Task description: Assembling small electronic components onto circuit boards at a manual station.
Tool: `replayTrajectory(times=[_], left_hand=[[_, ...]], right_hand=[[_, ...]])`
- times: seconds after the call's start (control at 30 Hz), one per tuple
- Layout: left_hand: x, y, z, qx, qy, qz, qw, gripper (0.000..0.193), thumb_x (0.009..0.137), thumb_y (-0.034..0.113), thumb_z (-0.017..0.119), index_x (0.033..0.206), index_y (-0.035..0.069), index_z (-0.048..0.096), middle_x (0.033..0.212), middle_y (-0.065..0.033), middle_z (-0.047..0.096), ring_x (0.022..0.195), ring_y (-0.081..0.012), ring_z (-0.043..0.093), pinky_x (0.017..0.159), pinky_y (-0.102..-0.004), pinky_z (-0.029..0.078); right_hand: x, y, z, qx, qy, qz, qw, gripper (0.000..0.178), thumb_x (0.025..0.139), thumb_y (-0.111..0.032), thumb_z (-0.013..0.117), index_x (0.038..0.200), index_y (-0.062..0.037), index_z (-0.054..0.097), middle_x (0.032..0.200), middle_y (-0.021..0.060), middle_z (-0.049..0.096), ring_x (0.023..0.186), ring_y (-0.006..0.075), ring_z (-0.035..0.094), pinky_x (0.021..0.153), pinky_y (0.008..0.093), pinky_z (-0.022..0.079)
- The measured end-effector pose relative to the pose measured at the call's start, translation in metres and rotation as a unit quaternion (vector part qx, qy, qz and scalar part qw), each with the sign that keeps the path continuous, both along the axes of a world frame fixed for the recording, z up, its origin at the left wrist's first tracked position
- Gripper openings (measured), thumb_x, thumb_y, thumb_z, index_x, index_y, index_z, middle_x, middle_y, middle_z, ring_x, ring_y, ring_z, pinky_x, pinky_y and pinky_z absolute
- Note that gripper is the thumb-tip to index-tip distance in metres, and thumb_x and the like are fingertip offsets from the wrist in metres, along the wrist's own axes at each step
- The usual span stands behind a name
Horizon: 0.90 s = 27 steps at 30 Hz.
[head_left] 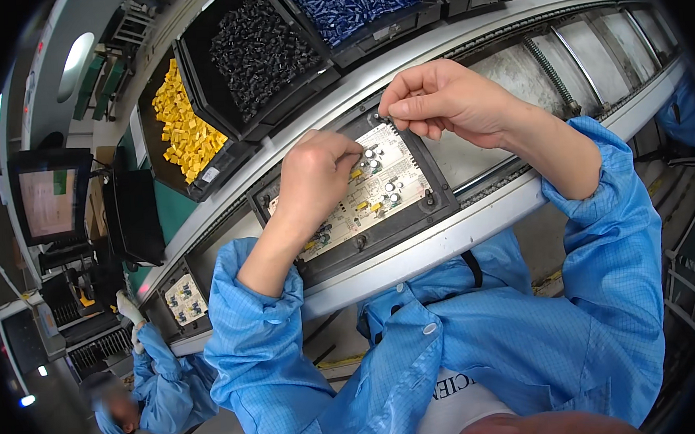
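Note:
A cream printed circuit board (403,168) lies in a black carrier frame (441,191) on the conveyor in front of me. Small yellow blocks and round capacitors (394,187) stand on the board. Over its left part, my left hand (313,179) is closed, its fingertips down against the board beside some capacitors. Whatever those fingers pinch is hidden. At the frame's far right corner, my right hand (452,103) makes a pinch with thumb and forefinger. Something small and dark shows near its fingertips, too small to name.
Beyond the conveyor rail stand bins of yellow parts (182,120), black parts (262,55) and blue parts (350,6). A second carrier with a board (185,299) sits at left, near a gloved co-worker in blue (167,387). A monitor (50,195) stands farther left.

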<state>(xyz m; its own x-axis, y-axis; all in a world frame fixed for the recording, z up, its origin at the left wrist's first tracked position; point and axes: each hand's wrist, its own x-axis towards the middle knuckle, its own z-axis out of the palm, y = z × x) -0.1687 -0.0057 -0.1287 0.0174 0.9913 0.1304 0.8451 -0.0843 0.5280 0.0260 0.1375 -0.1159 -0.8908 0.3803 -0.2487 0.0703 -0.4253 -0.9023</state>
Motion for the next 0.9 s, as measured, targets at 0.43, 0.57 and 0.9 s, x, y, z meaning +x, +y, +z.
replayTrajectory(times=[0.43, 0.57, 0.9], left_hand=[[-0.025, 0.024, 0.02, 0.194, 0.079, 0.05, 0.976, 0.012, 0.077, 0.0, 0.065, 0.086, 0.005, 0.069, 0.087, -0.0109, 0.067, 0.083, -0.0301, 0.064, 0.074, -0.0381, 0.052], [-0.064, 0.062, 0.03, 0.158, 0.086, 0.157, 0.971, 0.016, 0.082, 0.007, 0.064, 0.097, 0.002, 0.068, 0.094, -0.0152, 0.067, 0.091, -0.0343, 0.064, 0.079, -0.0398, 0.051], [-0.079, 0.089, 0.022, 0.037, 0.142, 0.148, 0.978, 0.014, 0.078, 0.01, 0.069, 0.09, 0.003, 0.069, 0.092, -0.0162, 0.068, 0.09, -0.0341, 0.064, 0.079, -0.0422, 0.05]], right_hand=[[0.001, 0.003, 0.0, 0.049, -0.01, -0.019, 0.999, 0.015, 0.088, -0.007, 0.066, 0.102, 0.0005, 0.065, 0.082, 0.0028, 0.065, 0.066, 0.0048, 0.058, 0.055, 0.0165, 0.046], [0.001, 0.004, 0.003, 0.063, -0.009, -0.015, 0.998, 0.015, 0.089, -0.007, 0.065, 0.102, 0.0006, 0.065, 0.082, 0.0026, 0.065, 0.066, 0.0048, 0.058, 0.055, 0.0173, 0.046], [0.004, 0.016, -0.001, 0.128, -0.038, -0.035, 0.99, 0.012, 0.087, -0.007, 0.066, 0.097, 0.0006, 0.065, 0.082, 0.003, 0.065, 0.067, 0.0061, 0.059, 0.057, 0.0188, 0.047]])
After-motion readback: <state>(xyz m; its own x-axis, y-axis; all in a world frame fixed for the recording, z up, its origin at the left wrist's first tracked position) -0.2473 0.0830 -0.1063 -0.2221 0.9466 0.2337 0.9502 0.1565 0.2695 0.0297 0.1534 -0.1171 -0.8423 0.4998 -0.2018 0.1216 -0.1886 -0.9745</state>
